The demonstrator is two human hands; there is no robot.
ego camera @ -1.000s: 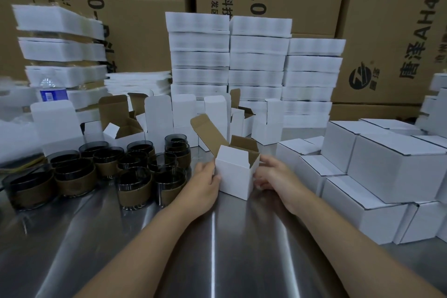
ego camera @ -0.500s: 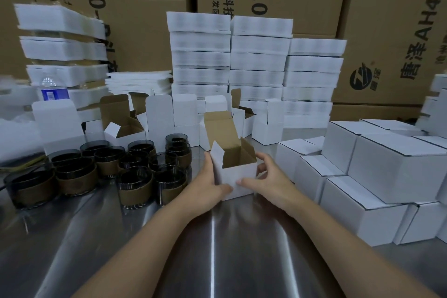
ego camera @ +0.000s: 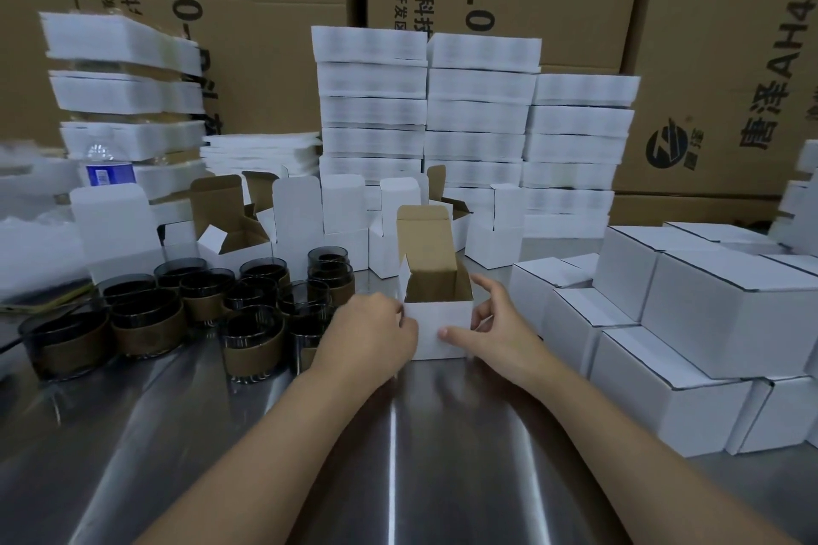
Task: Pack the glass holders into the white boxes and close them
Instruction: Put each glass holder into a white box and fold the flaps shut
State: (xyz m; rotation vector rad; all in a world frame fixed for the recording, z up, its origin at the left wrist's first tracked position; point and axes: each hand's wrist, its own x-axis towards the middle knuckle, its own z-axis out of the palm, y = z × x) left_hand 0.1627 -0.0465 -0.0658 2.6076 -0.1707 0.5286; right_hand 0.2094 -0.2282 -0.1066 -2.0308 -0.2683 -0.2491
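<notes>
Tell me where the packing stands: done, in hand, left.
Done: a pile of closed white boxes on the right. In hand: the left hand and right hand hold one open box, lid up, nothing visible inside. Left: a cluster of glass holders stands unpacked on the left, with spare open boxes behind.

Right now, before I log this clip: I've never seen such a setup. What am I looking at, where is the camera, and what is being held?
No machine here: these are a person's bare hands, filmed by one camera worn on the head, looking forward and down. The left hand and right hand grip an open white box, nothing visible inside, standing on a shiny metal table. Left of it stand glass holders with brown bands; to its right, closed white boxes; behind, more open boxes and stacks of flat white packs.
</notes>
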